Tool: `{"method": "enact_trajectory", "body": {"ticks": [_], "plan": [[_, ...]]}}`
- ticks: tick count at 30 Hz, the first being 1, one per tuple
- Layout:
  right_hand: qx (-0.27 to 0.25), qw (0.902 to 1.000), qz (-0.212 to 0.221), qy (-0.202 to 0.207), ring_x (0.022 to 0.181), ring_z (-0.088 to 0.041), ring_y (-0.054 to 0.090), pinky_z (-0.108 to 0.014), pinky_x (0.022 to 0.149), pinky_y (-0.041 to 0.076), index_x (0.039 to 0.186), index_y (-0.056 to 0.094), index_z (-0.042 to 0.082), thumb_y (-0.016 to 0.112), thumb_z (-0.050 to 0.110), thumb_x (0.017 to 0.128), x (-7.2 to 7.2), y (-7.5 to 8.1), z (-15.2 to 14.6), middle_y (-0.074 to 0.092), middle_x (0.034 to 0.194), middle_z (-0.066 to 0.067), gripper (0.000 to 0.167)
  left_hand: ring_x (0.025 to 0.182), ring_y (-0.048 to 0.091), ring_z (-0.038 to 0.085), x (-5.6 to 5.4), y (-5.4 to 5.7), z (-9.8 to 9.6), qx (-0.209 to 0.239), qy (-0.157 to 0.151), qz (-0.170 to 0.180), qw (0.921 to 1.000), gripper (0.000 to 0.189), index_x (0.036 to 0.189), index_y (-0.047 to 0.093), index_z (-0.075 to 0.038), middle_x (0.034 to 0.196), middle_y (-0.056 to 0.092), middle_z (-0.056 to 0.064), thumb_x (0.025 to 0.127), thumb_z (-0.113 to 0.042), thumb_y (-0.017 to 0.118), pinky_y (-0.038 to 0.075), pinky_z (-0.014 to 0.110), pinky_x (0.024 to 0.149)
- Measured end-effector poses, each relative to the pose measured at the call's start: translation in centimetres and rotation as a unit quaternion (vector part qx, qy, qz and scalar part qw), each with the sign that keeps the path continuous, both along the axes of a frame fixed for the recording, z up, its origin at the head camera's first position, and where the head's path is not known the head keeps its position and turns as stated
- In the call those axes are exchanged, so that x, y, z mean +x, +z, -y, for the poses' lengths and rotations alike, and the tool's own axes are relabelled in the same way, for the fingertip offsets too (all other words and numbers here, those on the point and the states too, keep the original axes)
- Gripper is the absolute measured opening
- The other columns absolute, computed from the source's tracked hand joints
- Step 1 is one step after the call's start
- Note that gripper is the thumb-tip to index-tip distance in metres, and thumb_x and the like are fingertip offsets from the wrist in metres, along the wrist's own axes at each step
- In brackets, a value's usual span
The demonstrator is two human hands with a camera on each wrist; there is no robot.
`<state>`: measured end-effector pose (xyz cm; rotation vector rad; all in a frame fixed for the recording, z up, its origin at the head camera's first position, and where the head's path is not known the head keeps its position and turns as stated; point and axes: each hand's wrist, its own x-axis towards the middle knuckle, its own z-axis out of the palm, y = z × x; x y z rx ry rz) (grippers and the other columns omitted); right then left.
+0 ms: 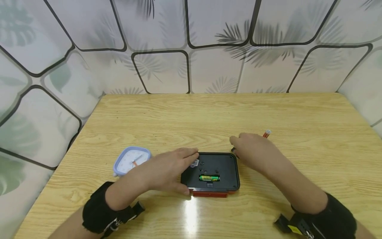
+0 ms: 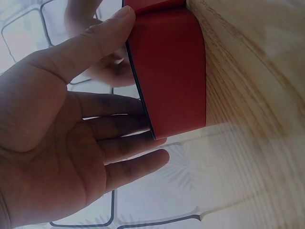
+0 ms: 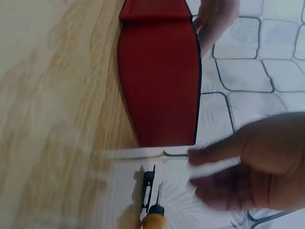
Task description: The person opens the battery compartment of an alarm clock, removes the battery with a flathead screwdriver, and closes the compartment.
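A red case (image 2: 167, 71) with a black back panel (image 1: 228, 166) lies panel side up on the table. One green battery (image 1: 209, 178) sits in the panel's recess. My left hand (image 1: 167, 167) rests on the left end of the case, fingers extended over the panel and thumb at the near edge. Just past the far right corner is my right hand (image 1: 253, 151), thumb and fingers apart with nothing between them in the right wrist view (image 3: 257, 171). Beyond it lie a screwdriver (image 3: 155, 220) with an orange handle and a small black piece (image 3: 147, 188).
A square alarm clock (image 1: 132, 161) with a light blue rim lies face up to the left, partly behind my left forearm. The wooden table (image 1: 185, 122) reaches back to a patterned wall (image 1: 161, 73).
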<state>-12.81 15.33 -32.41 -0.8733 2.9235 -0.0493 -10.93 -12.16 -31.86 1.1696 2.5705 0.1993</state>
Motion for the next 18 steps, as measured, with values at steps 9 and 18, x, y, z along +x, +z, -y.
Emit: {"method": "enact_trajectory", "body": {"ticks": [9,18], "plan": [[-0.144,0.9419,-0.098,0.287,0.092,-0.011,0.06,-0.025,0.08,0.059,0.112,0.078,0.021,0.078,0.009,0.091,1.8,-1.6,2.7,0.066,0.107,-0.001,0.024,0.151,0.048,0.035,-0.1,0.0,0.2,0.007,-0.007,0.002,1.0,0.097,0.156,0.047,0.005,0.165,0.045,0.021,0.084,-0.043,0.091,0.047,0.047,0.121],[-0.086,0.9503,-0.061,0.293,0.097,-0.009,0.06,-0.023,0.088,0.058,0.113,0.079,0.025,0.073,0.022,0.101,2.4,-2.0,3.5,0.065,0.11,0.003,0.013,0.152,0.047,0.036,-0.1,0.0,0.2,0.005,-0.008,0.009,0.9999,0.094,0.155,0.048,0.005,0.165,0.045,0.022,0.085,-0.041,0.09,0.046,0.047,0.121]]}}
